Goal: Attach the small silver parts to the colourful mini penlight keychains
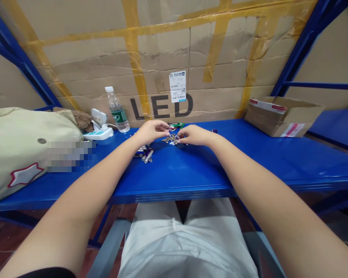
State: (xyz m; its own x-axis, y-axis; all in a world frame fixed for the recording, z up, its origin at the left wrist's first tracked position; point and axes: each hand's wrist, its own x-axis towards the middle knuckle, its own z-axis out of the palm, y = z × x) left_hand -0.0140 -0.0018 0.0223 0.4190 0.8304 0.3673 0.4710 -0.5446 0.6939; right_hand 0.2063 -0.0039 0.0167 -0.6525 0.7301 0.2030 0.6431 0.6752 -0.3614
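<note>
My left hand [152, 130] hovers at the left of a small pile of round metal pieces [171, 139], like coins or button cells. Its fingers are curved, with a gap between thumb and fingertips. From the other side, my right hand [195, 136] reaches to the same pile, thumb and fingers pinched at its edge; whatever is between them is too small to name. Below my left wrist lies a heap of cylindrical batteries [147, 154], purple and silver, partly hidden by the forearm. Behind the pile are green and red slim items [176, 126].
On the blue table [174, 177], a water bottle [118, 112], a white power strip [100, 133] and a cream bag [26, 146] stand at left. An open cardboard box [278, 116] sits at right. A large taped carton [162, 58] closes off the back.
</note>
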